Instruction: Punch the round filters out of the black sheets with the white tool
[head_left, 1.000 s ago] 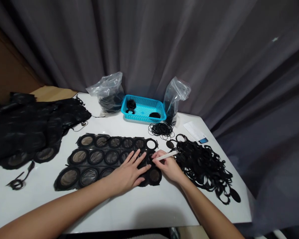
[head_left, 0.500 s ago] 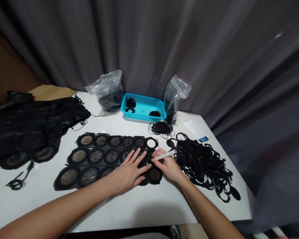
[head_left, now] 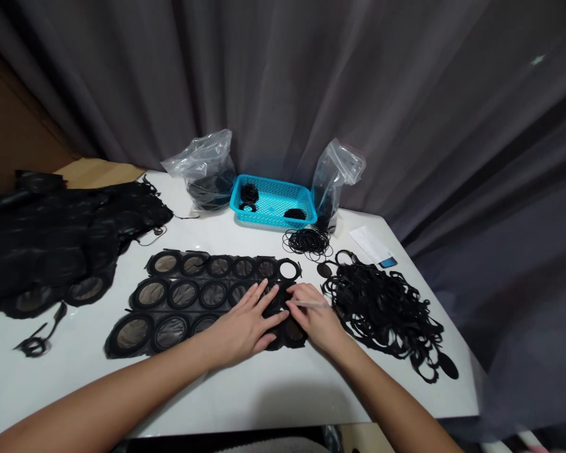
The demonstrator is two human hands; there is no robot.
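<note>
My left hand [head_left: 248, 321] lies flat with spread fingers on a black moulded sheet [head_left: 188, 311], which has rows of rings with thin film inside them. At the sheet's right end, my right hand [head_left: 316, 314] pinches a slim pale stick-like tool [head_left: 307, 304]. Its fingertips are at a ring in the middle row, which they mostly hide. A ring in the back row [head_left: 289, 270] has an open centre showing the white table.
Right of the sheet is a tangled pile of black scraps [head_left: 387, 314]. Behind are loose thin black rings [head_left: 307, 242], a blue basket [head_left: 273, 220] and two clear bags [head_left: 210, 176]. More black sheets [head_left: 51, 233] are heaped at the left. A grey curtain [head_left: 283, 82] hangs behind the white table [head_left: 207, 409].
The pale tool has turned in my right hand, so less of its broad side shows. My left hand stays in place on the sheet. The view has shifted slightly.
</note>
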